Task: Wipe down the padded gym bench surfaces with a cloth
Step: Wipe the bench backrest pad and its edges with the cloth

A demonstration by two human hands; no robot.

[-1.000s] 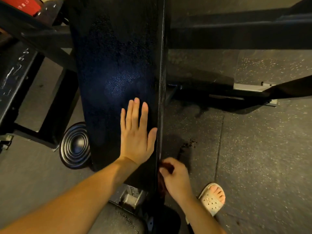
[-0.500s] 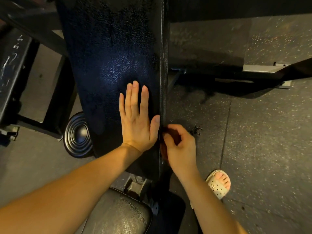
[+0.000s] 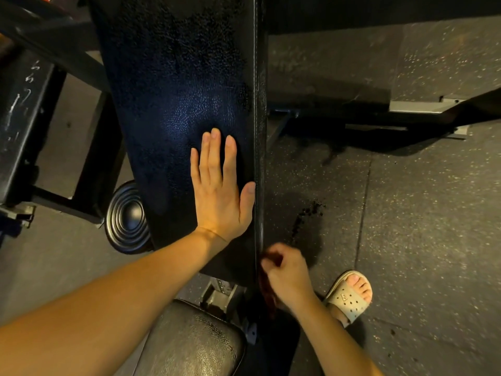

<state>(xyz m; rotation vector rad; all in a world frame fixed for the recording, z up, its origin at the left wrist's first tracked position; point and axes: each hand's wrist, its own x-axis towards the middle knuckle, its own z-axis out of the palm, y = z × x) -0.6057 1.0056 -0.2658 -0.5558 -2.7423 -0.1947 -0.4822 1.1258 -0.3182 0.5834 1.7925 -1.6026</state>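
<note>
The long black padded backrest (image 3: 173,90) of the gym bench runs from the top of the view down the middle. My left hand (image 3: 219,191) lies flat on its top face, fingers straight, thumb at the right seam. My right hand (image 3: 287,275) grips a dark reddish cloth (image 3: 267,294) against the pad's right side edge, near its lower end. Most of the cloth is hidden by the fingers and by shadow. The black seat pad (image 3: 189,346) shows at the bottom.
A round black weight plate (image 3: 126,218) lies on the floor left of the bench. Black steel frame bars (image 3: 24,109) stand at the left and another frame (image 3: 406,109) crosses the upper right. My sandalled foot (image 3: 349,297) stands on the speckled rubber floor by a dark patch (image 3: 306,215).
My right hand with the cloth slid up along the pad's side edge, then back down towards its lower end. My left hand stayed flat on the pad.
</note>
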